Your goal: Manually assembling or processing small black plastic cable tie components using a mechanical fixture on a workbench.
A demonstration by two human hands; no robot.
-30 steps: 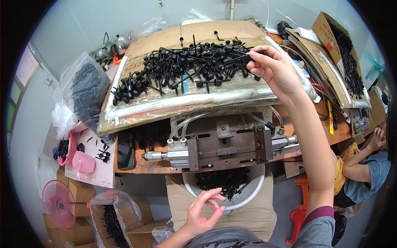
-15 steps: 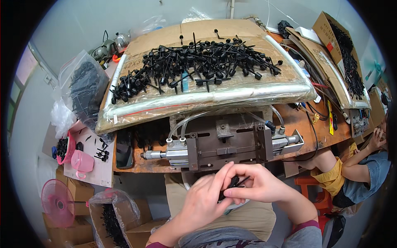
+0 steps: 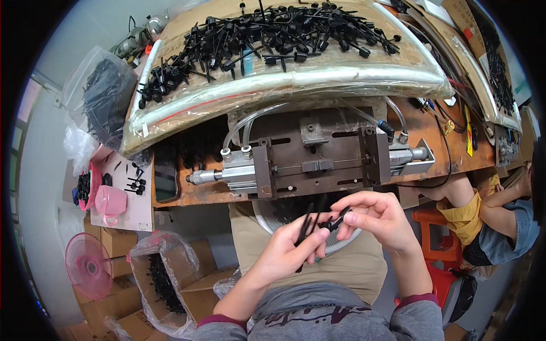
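Observation:
Several slim black plastic parts (image 3: 307, 226) with thin stems stick out of my left hand (image 3: 284, 250), whose fingers are closed around them. My right hand (image 3: 378, 219) pinches one black plastic part (image 3: 343, 215) between thumb and fingertips, close beside the left hand's bunch. Both hands are above my lap, over a white basin (image 3: 264, 219) that holds more black parts and is partly hidden by the hands. Just beyond them, a dark metal fixture (image 3: 290, 190) with a pneumatic cylinder (image 3: 238, 173) on its left sits at the bench edge.
A cardboard-topped stand (image 3: 187, 108) bears a heap of black parts (image 3: 284, 34). On the left are a pink cup (image 3: 111, 200), a pink fan (image 3: 88, 266) and a plastic-lined box (image 3: 165, 284). Another person (image 3: 500, 216) sits at right, near an orange stool (image 3: 435, 227).
My hands have drawn apart, showing the black parts in each; they were clasped together before. The view has tilted down, revealing the basin in my lap.

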